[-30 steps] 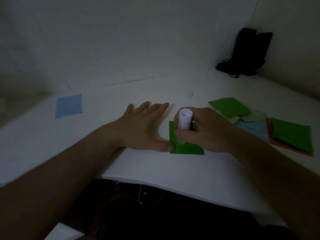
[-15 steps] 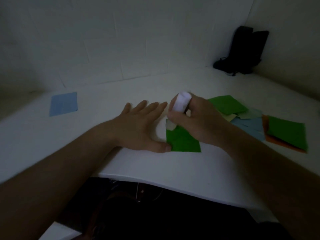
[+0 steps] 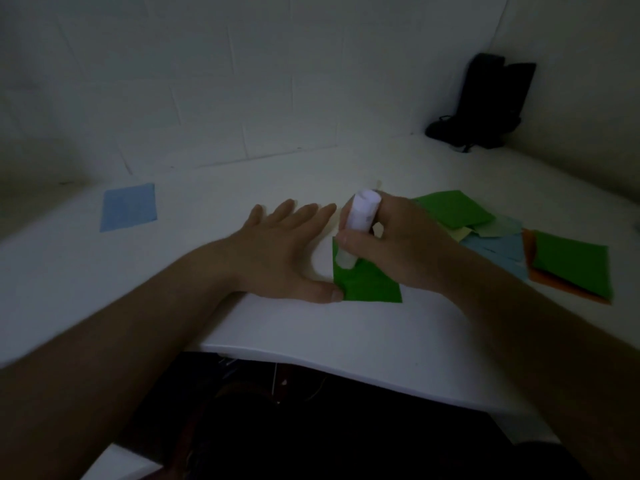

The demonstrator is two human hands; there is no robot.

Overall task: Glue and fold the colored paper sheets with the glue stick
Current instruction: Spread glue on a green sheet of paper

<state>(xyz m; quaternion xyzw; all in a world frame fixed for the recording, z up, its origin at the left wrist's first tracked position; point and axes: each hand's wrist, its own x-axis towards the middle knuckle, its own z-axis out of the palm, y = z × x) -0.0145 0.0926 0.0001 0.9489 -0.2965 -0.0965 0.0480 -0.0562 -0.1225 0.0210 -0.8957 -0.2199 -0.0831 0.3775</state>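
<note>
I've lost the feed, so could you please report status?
Left hand flat, thumb pinning green sheet. Right hand gripping glue stick, tip on sheet. Nothing obstructing.

White bench [image 3: 346,337], dim light, against a white wall. Green paper sheet [image 3: 370,285] lies flat near the front edge. Left hand [image 3: 287,258] rests flat on the bench with straight fingers, thumb tip touching the sheet's left corner. Right hand [image 3: 391,244] grips a white glue stick [image 3: 358,223], tilted, its lower end on the sheet's upper left part. Blue sheet [image 3: 129,206] lies well apart to the left. Pile of green, pale, blue and orange sheets [image 3: 512,244] lies to the right. Black object [image 3: 485,102] stands in the far corner.
</note>
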